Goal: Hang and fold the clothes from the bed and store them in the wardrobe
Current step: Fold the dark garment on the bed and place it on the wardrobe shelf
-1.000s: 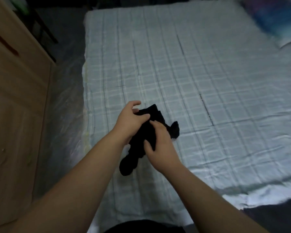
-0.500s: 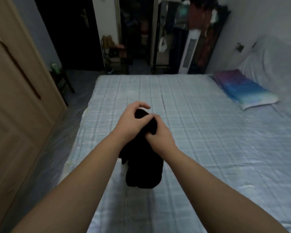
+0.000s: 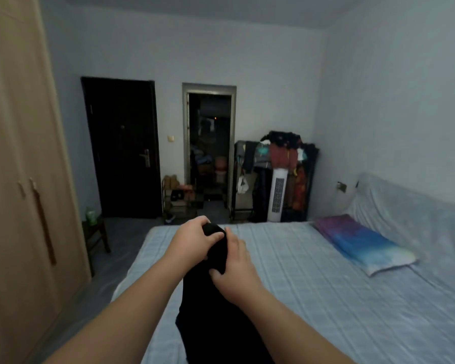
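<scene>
My view has lifted from the bed (image 3: 313,298) to the room, and the black garment (image 3: 216,306) now hangs longer at lower centre. My left hand (image 3: 192,241) grips its top; my right hand (image 3: 234,269) pinches it just below. Soft, dark cloth. The wooden wardrobe (image 3: 19,193) fills the left edge; a pillow (image 3: 363,243) lies right.

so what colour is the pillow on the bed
Purple fading to blue, with a pale end: the pillow, in the head view.
</scene>
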`<state>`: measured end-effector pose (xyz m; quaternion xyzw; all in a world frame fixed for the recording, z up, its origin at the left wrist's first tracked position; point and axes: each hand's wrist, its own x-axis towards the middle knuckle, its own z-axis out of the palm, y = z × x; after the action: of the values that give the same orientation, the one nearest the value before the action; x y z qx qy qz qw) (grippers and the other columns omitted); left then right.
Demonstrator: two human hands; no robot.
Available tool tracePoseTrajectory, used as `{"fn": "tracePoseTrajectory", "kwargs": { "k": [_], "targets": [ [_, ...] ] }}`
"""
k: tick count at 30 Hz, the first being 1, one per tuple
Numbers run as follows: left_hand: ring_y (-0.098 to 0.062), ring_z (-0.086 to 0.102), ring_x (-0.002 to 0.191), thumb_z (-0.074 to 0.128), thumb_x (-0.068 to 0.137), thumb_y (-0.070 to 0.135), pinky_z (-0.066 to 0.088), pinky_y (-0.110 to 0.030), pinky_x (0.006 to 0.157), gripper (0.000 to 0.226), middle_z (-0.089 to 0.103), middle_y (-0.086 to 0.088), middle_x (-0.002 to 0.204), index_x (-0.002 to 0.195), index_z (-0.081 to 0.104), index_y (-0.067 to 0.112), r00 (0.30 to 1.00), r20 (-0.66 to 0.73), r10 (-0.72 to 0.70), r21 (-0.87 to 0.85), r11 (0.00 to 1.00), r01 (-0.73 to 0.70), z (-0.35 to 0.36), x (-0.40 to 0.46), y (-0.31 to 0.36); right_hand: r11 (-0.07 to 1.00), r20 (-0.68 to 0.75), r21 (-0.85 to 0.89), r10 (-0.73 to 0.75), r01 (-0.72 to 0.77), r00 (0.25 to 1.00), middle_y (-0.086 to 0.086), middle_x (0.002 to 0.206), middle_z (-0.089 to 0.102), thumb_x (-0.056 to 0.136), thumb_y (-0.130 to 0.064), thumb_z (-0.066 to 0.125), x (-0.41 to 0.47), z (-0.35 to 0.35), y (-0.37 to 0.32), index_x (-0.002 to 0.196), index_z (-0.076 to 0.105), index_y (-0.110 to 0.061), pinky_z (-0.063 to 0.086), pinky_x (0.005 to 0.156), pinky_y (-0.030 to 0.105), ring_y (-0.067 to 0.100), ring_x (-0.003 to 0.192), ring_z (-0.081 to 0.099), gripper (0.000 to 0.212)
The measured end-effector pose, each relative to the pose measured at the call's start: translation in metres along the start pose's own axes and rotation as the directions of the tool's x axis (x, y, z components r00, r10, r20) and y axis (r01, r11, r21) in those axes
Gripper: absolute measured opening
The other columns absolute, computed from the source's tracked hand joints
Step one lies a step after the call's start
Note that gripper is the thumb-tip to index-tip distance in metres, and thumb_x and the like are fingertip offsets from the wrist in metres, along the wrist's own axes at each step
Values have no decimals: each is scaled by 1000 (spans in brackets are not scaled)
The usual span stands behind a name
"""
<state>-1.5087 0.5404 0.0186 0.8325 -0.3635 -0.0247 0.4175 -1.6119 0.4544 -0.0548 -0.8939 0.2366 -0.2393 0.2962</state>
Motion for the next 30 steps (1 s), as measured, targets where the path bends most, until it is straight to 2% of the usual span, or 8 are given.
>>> {"fn": "tracePoseTrajectory", "kwargs": {
  "k": [5,12,16,19,21,25,27,30],
  "targets": [
    [-22,70,58,71,91,33,60,-35,50,18,67,-5,90,98,62,20,998,-66,-5,-190,982,-7,-29,10,21,997,-45,-14,74,-74,996,-2,154,28,86,-27,60,13,-12,-3,155,-10,-43,48,100,44,25,130,47,100],
    [-27,67,64,66,95,21,61,-39,53,12,61,-6,99,106,62,19,993,-115,17,-424,904,-65,-55,12,19,997,-113,77,7,1,994,-2,118,63,94,-16,51,19,-21,-14,141,41,-37,48,87,35,23,110,62,52],
    [-28,67,69,63,97,19,63,-42,60,8,60,-11,107,100,70,22,987,-148,-57,-593,804,-43,-72,17,16,997,-180,-70,16,-29,984,-3,110,64,96,-18,47,20,-26,-8,133,44,-34,53,80,40,22,98,63,40],
    [-26,68,79,65,96,18,63,-41,64,6,61,-10,107,99,69,21,989,-148,17,-542,835,-95,-81,23,18,996,-178,-84,15,-30,984,0,94,61,93,-11,42,23,-26,-8,121,44,-29,55,73,45,21,81,61,33],
    [-22,66,95,70,92,21,62,-40,77,12,60,-4,115,103,67,23,982,-174,77,-433,889,-146,-89,27,12,999,-189,-20,37,-41,981,4,103,59,92,-14,42,28,-29,-7,122,41,-27,54,78,47,24,87,60,33],
    [-16,46,107,77,85,31,39,-31,87,35,42,5,127,113,57,35,977,-179,116,-103,985,-136,-111,30,-6,969,-93,-247,-4,-19,996,-1,118,43,83,-48,66,32,-46,-6,142,23,-35,47,78,38,23,103,54,74],
    [-14,45,99,80,82,33,38,-29,85,40,35,4,124,113,56,32,984,-133,120,-35,991,-126,-116,29,-13,946,-3,-325,-11,10,1000,0,119,37,83,-28,68,37,-58,-8,145,22,-37,51,85,40,26,109,52,78],
    [-12,44,96,85,76,34,38,-27,87,50,29,4,122,115,53,29,992,-55,117,122,986,-110,-120,30,-32,966,21,-259,22,-16,1000,0,119,41,86,-1,51,55,-77,-2,137,49,-32,47,97,38,27,113,50,60]
  ]
}}
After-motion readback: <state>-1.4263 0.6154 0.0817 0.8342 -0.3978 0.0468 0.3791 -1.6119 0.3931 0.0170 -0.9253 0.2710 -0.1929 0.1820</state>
